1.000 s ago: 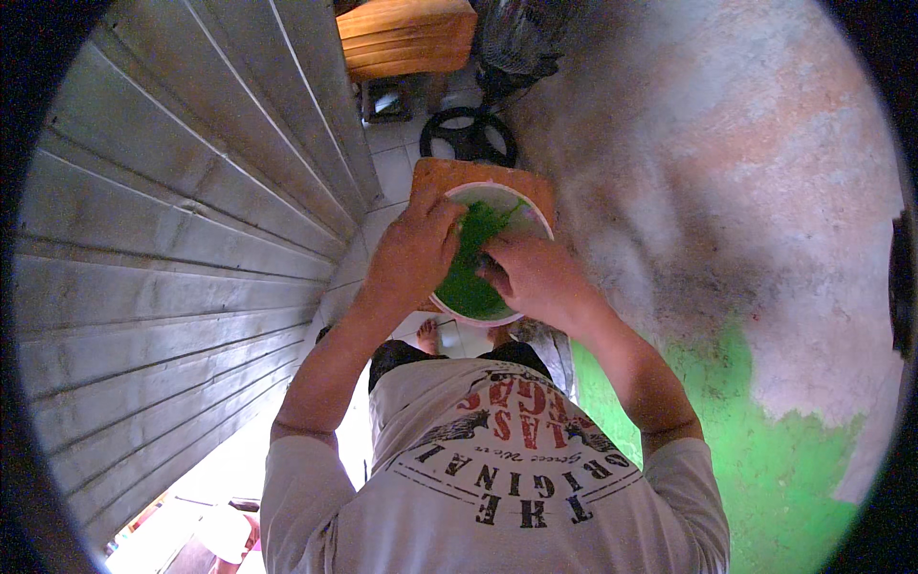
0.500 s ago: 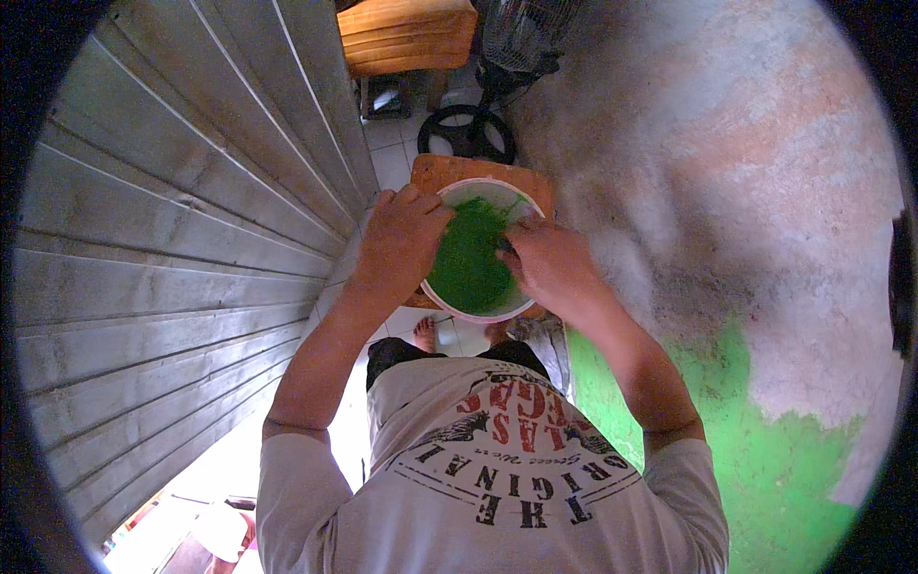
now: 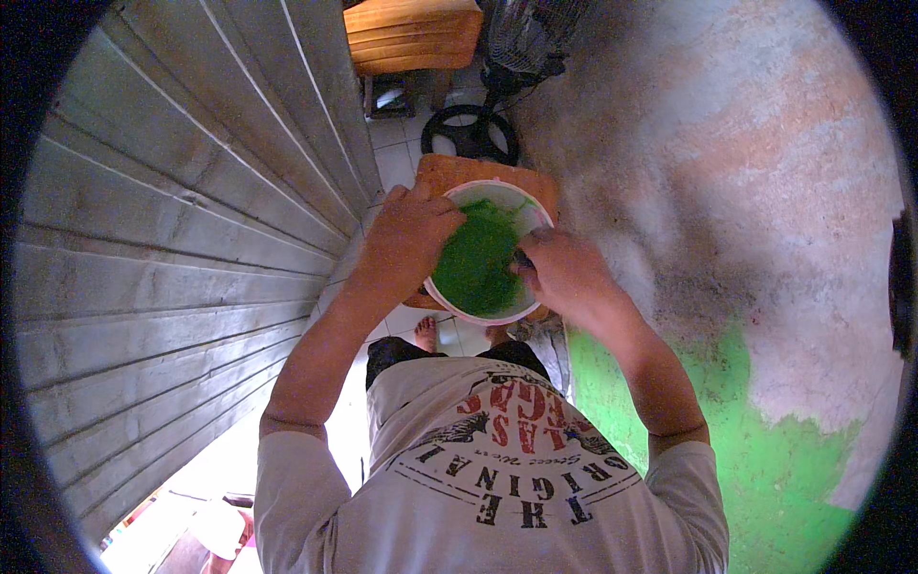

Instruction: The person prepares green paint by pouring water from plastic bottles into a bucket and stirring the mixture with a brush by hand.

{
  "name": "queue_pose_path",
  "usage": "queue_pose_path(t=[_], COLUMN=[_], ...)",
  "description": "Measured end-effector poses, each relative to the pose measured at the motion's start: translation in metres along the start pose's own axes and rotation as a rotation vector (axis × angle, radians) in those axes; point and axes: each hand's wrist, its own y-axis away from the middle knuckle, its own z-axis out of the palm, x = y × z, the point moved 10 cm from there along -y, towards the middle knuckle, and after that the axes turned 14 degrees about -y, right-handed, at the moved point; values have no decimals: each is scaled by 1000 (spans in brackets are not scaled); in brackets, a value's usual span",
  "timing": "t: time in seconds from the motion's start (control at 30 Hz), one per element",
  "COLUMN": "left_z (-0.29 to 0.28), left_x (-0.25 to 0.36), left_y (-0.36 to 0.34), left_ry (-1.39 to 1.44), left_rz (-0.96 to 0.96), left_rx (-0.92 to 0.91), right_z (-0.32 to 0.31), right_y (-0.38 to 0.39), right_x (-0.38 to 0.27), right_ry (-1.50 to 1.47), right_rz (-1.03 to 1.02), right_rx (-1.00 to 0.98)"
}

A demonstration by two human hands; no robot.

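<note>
A white round bucket holding green liquid stands on a worn orange-brown wooden stool in front of me. My left hand has its fingers curled over the bucket's left rim. My right hand is bent in at the right side of the bucket, closed on a small dark thing, largely hidden by the fingers, just over the liquid. Green smears mark the inner wall beyond the liquid. My bare feet show on tiles below the stool.
Corrugated metal panels line my left, with bright light at lower left. A stained wall, partly painted green, rises on my right. Ahead are an orange padded bench and a black fan on a ring base.
My right hand has moved rightward from over the middle of the green liquid to the bucket's right side. My left hand has shifted slightly up and left along the rim.
</note>
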Motion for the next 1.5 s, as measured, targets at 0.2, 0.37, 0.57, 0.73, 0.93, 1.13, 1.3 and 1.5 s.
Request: queue_pose_path(t=[0.2,0.37,0.57,0.73,0.93,1.13,1.3,1.5], left_z=[-16,-11,-28,-12,-14,-8,-8,-13], left_x=[-1,-3,6,19,16,16,16,13], left_y=[-2,-3,-5,-16,-18,-15,-13,-9], left_ry=[-6,-8,25,-160,-152,-188,-159,-62], left_rz=[15,40,140,256,223,226,232,235], left_rx=[128,107,187,-5,104,81,124,116], right_z=[-6,11,8,-8,-1,-3,-9,-17], right_y=[-12,-6,1,-10,-6,3,-2,4], right_x=[-18,-32,-10,-9,-36,-19,-14,-20], right_ry=[-49,-179,-41,-35,-125,-61,9,-47], right_rz=[-132,-131,-44,-65,-162,-92,-47,-60], right_rx=[163,-17,-124,91,52,-29,53,89])
